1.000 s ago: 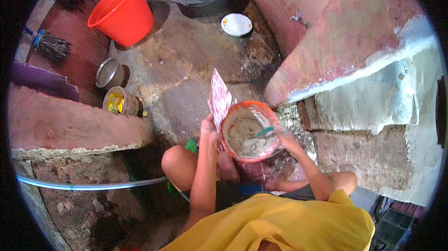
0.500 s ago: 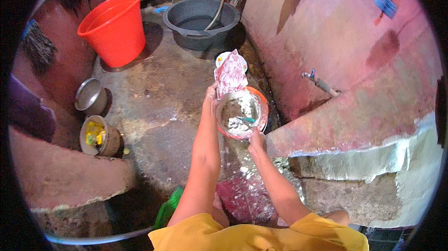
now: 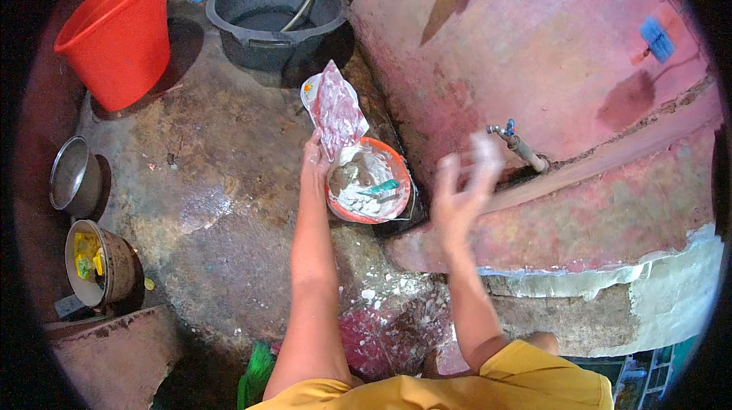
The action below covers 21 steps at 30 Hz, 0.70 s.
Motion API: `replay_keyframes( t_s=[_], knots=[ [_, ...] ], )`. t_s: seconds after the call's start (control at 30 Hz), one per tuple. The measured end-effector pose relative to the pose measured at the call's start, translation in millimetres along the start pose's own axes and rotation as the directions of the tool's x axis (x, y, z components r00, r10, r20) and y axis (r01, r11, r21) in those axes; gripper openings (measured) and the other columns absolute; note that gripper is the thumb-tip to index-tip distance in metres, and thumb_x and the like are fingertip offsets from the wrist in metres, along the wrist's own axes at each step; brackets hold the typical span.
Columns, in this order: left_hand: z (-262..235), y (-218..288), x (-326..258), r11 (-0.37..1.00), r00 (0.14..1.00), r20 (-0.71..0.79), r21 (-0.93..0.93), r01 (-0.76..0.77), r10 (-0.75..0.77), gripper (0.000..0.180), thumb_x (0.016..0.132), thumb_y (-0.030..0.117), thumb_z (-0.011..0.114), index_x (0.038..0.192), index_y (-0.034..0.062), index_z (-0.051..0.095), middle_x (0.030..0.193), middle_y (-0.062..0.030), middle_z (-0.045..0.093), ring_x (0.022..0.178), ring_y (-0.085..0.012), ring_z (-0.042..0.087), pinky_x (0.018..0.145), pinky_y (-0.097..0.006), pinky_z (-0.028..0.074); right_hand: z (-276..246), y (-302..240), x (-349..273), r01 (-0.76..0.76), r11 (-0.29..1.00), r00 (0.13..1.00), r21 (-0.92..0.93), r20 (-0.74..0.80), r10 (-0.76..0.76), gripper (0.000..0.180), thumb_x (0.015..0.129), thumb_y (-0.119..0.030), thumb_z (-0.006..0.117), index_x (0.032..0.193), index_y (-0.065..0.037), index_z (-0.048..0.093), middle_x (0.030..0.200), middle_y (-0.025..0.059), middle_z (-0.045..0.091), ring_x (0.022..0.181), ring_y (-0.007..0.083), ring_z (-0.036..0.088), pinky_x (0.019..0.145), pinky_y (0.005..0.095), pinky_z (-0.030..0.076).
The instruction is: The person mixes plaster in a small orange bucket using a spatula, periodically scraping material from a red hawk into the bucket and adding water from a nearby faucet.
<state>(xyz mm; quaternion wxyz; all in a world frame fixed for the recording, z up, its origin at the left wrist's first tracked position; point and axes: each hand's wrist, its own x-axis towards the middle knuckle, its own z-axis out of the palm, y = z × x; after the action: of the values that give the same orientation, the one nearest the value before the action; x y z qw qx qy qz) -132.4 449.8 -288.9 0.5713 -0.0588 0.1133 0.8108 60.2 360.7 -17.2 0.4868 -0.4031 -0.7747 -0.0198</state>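
My left hand grips the lower edge of a flat, pointed pink piece smeared with white paste. I cannot tell its exact kind. Behind it shows part of a white plate with a coloured pattern. Just below the piece stands an orange bucket, its inside coated with white and grey paste. A green-handled tool, its kind unclear, lies in the paste. My right hand is raised right of the bucket, fingers apart and tips blurred by motion, holding nothing visible.
A red tub and a dark grey basin with a hose stand at the back. Along the left are a metal bowl and a pot with yellow packets. A tap juts from the pink wall at right.
My right hand has left the bucket's rim and lifted to the right, its fingers spreading. The left hand keeps the pink piece. The view has shifted right, so the scene sits farther left.
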Motion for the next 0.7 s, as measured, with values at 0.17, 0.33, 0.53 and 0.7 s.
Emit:
replay_keyframes(
  t_s=[0.17, 0.33, 0.53, 0.7],
  knots=[
    [29.5, -17.8, -15.3, 0.996, 0.992, 0.096, -0.026, 0.084, -0.081, 0.040, 0.087, 0.023, 0.033, 0.115, -0.0052, 0.037, 0.110, -0.0177, 0.049, 0.100, -0.0292, 0.049, 0.090, -0.040, 0.037, 7.7, 46.8, 60.6, -0.417, 0.870, 0.766, 0.262, -0.414, 0.492, 0.039, 0.086, -0.023, 0.043, 0.111, 0.006, 0.041, 0.099, 0.0138, 0.050, 0.085, 0.0187, 0.050, 0.070, 0.0312, 0.041],
    [14.7, -20.3, -10.0, 0.994, 0.977, 0.182, 0.003, 0.110, -0.109, 0.035, 0.087, 0.020, 0.033, 0.115, 0.0000, 0.039, 0.110, -0.0142, 0.050, 0.097, -0.0266, 0.051, 0.086, -0.039, 0.039, 18.4, 93.1, 63.7, -0.331, 0.690, 0.744, 0.643, -0.271, 0.610, 0.035, 0.085, -0.020, 0.040, 0.107, 0.007, 0.046, 0.095, 0.0118, 0.052, 0.074, 0.0173, 0.051, 0.064, 0.0294, 0.042],
    [11.6, -24.2, -6.2, 0.994, 0.981, 0.165, 0.023, 0.104, -0.107, 0.035, 0.087, 0.019, 0.032, 0.116, 0.0009, 0.038, 0.109, -0.0128, 0.050, 0.097, -0.0253, 0.051, 0.085, -0.039, 0.040, 23.3, 88.7, 58.4, -0.459, 0.806, 0.730, 0.373, -0.358, 0.582, 0.030, 0.083, -0.013, 0.037, 0.103, 0.007, 0.050, 0.085, 0.0122, 0.056, 0.070, 0.0177, 0.052, 0.063, 0.0302, 0.042],
    [21.2, -30.0, -1.5, 0.996, 0.963, 0.254, 0.014, 0.092, -0.092, 0.035, 0.086, 0.018, 0.033, 0.116, 0.0018, 0.038, 0.111, -0.0107, 0.049, 0.099, -0.0219, 0.050, 0.086, -0.037, 0.039, 21.1, 86.2, 61.2, -0.453, 0.812, 0.767, 0.369, -0.302, 0.566, 0.028, 0.081, -0.008, 0.034, 0.100, 0.005, 0.052, 0.084, 0.0127, 0.056, 0.068, 0.0176, 0.054, 0.061, 0.0303, 0.042]
  ],
)
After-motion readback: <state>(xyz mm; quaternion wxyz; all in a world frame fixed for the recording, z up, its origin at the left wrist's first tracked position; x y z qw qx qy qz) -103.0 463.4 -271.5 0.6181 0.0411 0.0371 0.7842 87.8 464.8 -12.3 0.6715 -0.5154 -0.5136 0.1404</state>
